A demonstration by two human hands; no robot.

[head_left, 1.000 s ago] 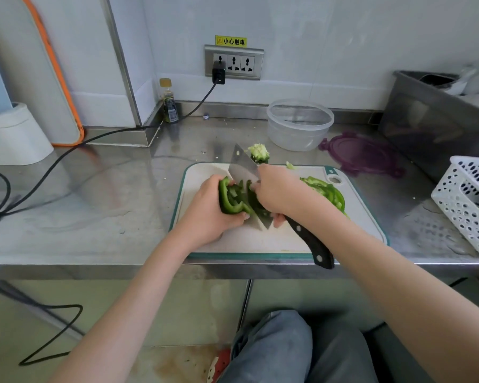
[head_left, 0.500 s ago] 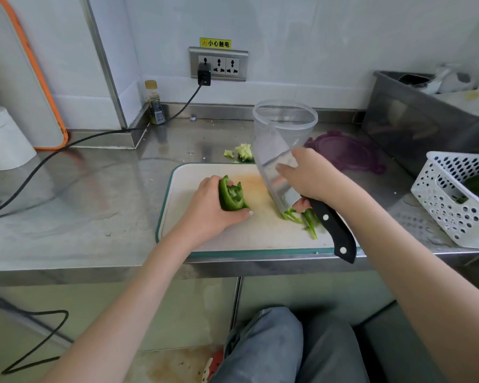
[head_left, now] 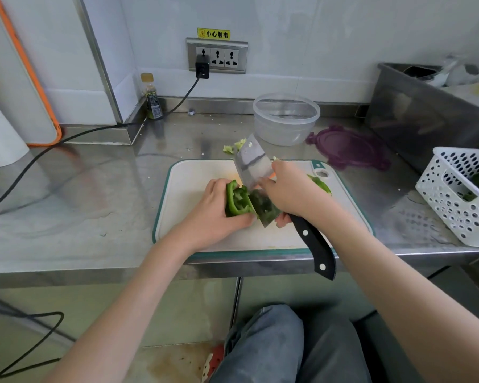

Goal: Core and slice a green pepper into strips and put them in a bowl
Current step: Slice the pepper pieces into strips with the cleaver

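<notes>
Cleaver (head_left: 256, 183) sits in my right hand (head_left: 291, 193), fingers wrapped near the blade, edge against the green pepper (head_left: 237, 200). My left hand (head_left: 219, 214) curls round the pepper, pinning it to the cutting board (head_left: 194, 189) so slices stay even. Clear bowl (head_left: 286, 118) waits behind the board.

Bright, even, diffuse daylight, no hard shadows. Soft glare and reflections on steel counter (head_left: 94, 194). Wide-angle bending at edges: wall lines and basket (head_left: 459, 194) skewed. Slight softness overall, knife blade (head_left: 253, 164) a bit smeared.
</notes>
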